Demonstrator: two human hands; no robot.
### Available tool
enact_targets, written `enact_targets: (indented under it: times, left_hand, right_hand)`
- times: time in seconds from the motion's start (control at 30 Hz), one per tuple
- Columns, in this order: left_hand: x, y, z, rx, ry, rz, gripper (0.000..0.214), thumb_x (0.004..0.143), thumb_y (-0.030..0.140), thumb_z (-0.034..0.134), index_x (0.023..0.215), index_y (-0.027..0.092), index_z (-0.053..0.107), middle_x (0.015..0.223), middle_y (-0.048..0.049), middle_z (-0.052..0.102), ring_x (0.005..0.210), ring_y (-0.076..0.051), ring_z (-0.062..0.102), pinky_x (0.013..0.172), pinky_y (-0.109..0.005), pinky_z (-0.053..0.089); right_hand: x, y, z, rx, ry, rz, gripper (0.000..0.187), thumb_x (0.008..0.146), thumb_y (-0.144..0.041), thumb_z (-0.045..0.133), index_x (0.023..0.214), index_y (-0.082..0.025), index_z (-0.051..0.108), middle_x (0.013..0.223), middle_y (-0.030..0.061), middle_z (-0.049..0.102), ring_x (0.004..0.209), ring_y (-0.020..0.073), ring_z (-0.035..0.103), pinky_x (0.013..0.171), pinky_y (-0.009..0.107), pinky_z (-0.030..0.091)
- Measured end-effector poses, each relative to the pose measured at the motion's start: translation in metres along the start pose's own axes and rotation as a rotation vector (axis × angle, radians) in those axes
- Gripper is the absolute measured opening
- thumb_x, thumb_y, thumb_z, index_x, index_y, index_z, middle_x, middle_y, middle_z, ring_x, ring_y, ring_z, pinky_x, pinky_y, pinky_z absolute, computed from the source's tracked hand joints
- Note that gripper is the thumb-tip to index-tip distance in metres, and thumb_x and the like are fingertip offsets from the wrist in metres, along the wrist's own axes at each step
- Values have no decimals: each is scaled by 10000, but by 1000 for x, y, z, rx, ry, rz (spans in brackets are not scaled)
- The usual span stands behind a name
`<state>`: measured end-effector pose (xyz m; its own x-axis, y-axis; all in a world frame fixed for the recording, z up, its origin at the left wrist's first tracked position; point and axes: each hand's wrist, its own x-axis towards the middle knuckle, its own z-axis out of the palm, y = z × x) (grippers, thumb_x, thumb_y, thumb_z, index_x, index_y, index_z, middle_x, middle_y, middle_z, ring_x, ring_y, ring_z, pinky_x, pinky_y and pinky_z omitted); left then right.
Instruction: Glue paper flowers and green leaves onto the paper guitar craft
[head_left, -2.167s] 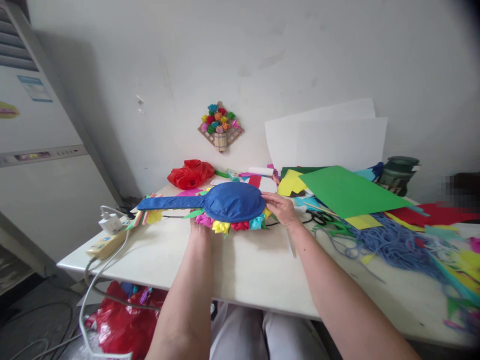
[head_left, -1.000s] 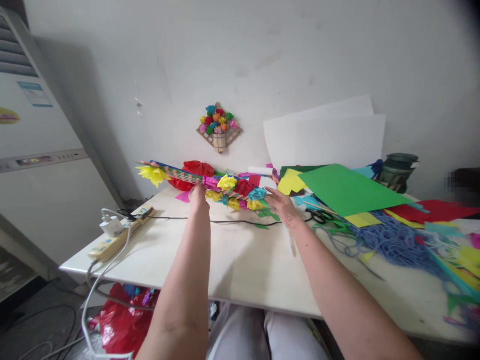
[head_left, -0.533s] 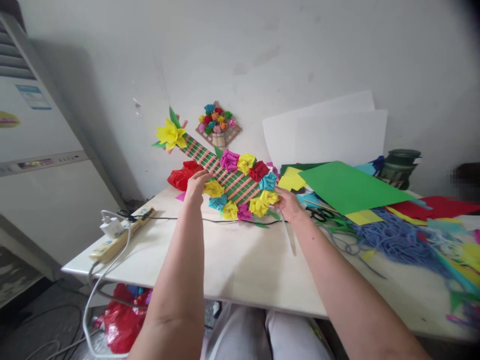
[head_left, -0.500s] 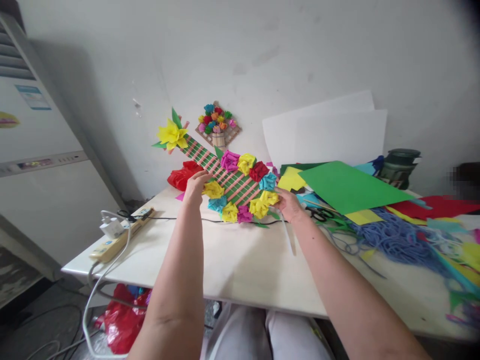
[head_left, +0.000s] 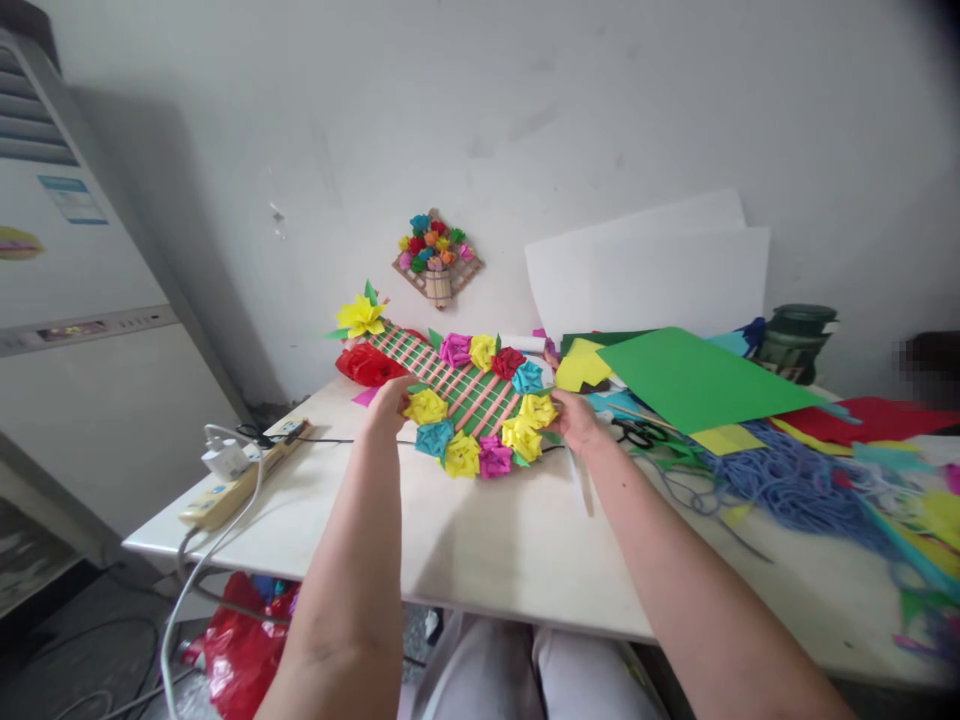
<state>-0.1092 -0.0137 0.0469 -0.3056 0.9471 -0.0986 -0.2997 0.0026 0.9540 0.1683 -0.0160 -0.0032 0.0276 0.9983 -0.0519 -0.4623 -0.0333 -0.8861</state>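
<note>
A guitar-shaped paper craft [head_left: 474,396] with a green body, pink strips and white strings is held over the table. Paper flowers in yellow, blue, red and magenta ring its body, and a yellow flower [head_left: 361,315] tops its neck, which slants up to the left. My left hand [head_left: 388,405] grips its left edge beside a yellow flower. At the right end, my right hand [head_left: 574,418] holds the edge by the yellow flowers. The fingertips of both hands are partly hidden behind the craft. Below my right hand is a thin white stick [head_left: 579,485].
Green paper [head_left: 697,375], scissors [head_left: 639,433] and blue yarn [head_left: 795,480] crowd the table's right side. A power strip [head_left: 225,490] with cables lies at the left edge. Red crumpled material [head_left: 367,365] sits behind the craft. A flower-basket ornament [head_left: 437,255] is against the wall.
Both hands still hold the craft. Its neck has come down and slightly right, and its lower flowers sit nearer to me, so it lies flatter.
</note>
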Motion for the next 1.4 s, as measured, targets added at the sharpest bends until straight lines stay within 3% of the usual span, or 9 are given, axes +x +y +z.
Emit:
enact_targets:
  times: [0.13, 0.4, 0.73, 1.0, 1.4]
  left_hand:
    - [-4, -6, -10, -37, -66, -131, 134, 638, 90, 598, 646, 149, 479, 438, 19, 489, 344, -103, 460, 381, -216, 414]
    - [1, -13, -27, -121, -86, -186, 98, 710, 76, 583, 676, 141, 518, 461, -13, 554, 369, -141, 537, 391, -229, 443]
    - [3, -26, -44, -194, -255, -141, 164, 712, -26, 479, 660, 102, 568, 573, -57, 630, 491, -148, 608, 485, -248, 512]
    - [6, -33, -45, -181, -310, -81, 165, 674, -38, 507, 593, 96, 561, 560, -60, 628, 476, -148, 602, 461, -247, 515]
    - [14, -38, -42, -246, -239, -84, 154, 686, -26, 514, 608, 100, 557, 557, -64, 627, 480, -137, 602, 486, -235, 529]
  right_hand:
    - [-4, -2, 2, -82, 36, 35, 92, 740, -217, 527, 701, -143, 565, 544, 13, 602, 453, 122, 546, 378, 223, 462]
    - [-5, -6, 1, -127, 28, 64, 143, 783, -248, 516, 691, -151, 567, 569, 17, 619, 451, 131, 552, 362, 232, 452]
    - [4, -7, -3, -82, 92, 51, 104, 789, -182, 515, 704, -140, 559, 552, 11, 606, 440, 128, 541, 355, 237, 442]
    - [5, -8, -5, -84, 91, 21, 140, 807, -195, 508, 707, -131, 583, 585, 26, 617, 459, 126, 551, 371, 239, 455]
    - [6, -12, -4, 5, 99, 0, 148, 817, -184, 508, 692, -139, 573, 570, 31, 626, 470, 124, 565, 414, 232, 476]
